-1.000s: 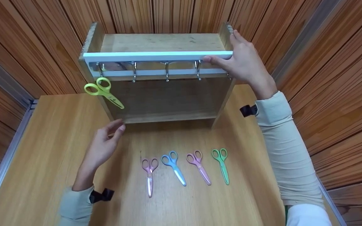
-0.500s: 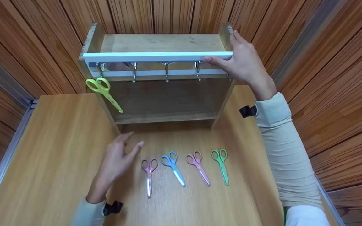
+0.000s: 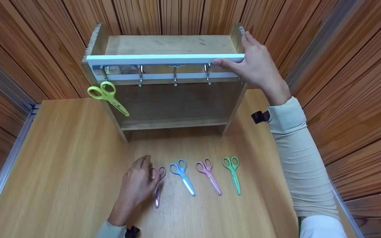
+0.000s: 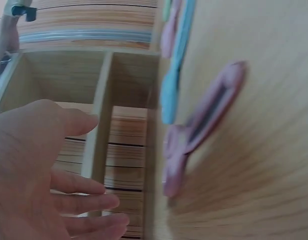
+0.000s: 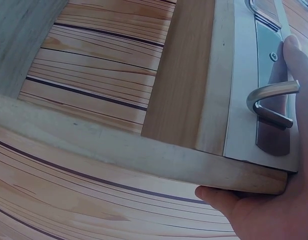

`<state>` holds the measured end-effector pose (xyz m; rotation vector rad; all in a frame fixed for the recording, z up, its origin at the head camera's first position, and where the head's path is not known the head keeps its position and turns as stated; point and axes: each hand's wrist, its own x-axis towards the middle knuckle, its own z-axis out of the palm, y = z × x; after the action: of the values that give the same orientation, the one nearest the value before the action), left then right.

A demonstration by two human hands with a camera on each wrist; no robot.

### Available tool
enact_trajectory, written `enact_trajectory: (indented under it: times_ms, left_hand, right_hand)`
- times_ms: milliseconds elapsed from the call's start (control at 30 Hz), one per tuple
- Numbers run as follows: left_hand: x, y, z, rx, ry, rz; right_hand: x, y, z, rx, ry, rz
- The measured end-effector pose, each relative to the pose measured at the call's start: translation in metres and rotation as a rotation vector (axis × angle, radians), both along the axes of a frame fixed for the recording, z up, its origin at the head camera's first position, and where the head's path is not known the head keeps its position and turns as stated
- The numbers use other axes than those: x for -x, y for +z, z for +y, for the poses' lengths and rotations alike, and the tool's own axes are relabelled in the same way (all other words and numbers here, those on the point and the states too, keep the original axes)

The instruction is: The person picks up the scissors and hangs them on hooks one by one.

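My left hand (image 3: 136, 185) is over the leftmost pink-purple scissors (image 3: 157, 198) on the table, covering part of their handle in the head view. In the left wrist view its fingers (image 4: 86, 202) are spread loosely, with a gap between them and the scissors (image 4: 211, 112). With my right hand (image 3: 260, 64) I grip the upper right corner of a wooden shelf rack (image 3: 177, 124), thumb on the white hook rail (image 3: 164, 60), fingers along the side board. From the rail's leftmost hook hang yellow-green scissors (image 3: 111, 97); hooks (image 3: 175, 76) farther right hold nothing.
Right of my left hand, blue scissors (image 3: 182, 177), pink scissors (image 3: 209, 177) and green scissors (image 3: 232, 175) lie in a row on the wooden table (image 3: 61, 148). Wood-patterned panels (image 3: 177, 16) stand behind the rack and at both sides.
My left hand has moved from the rack's lower left corner down and right to the leftmost scissors. The hanging scissors swing slightly. My right hand stays in place.
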<state>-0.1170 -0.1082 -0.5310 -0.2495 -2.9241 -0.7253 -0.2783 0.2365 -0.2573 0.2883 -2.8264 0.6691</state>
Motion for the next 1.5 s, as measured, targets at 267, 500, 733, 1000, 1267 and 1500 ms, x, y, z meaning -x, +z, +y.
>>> enact_trajectory:
  times_ms: [267, 500, 733, 1000, 1267, 1500]
  left_hand:
    - [-0.008, -0.02, 0.009, 0.099, 0.004, -0.047]
    - [-0.015, -0.033, 0.012, 0.127, 0.003, 0.003]
    - [-0.017, -0.039, 0.018, 0.112, 0.021, -0.008]
    - [-0.02, -0.039, 0.024, 0.161, -0.001, -0.041]
    - [-0.024, -0.033, 0.034, 0.295, -0.011, 0.015]
    - [-0.024, -0.032, 0.039, 0.462, 0.009, 0.161]
  right_hand:
    - [-0.001, 0.0, 0.003, 0.003, -0.008, -0.003]
    - [-0.003, -0.002, 0.005, 0.006, -0.013, -0.008]
    - [-0.004, -0.003, 0.004, 0.001, -0.029, -0.013]
    - [-0.007, -0.005, 0.006, 0.01, -0.032, -0.013]
    - [-0.01, -0.007, 0.006, 0.01, -0.038, -0.025]
    - [-0.011, -0.007, 0.001, 0.001, -0.026, -0.016]
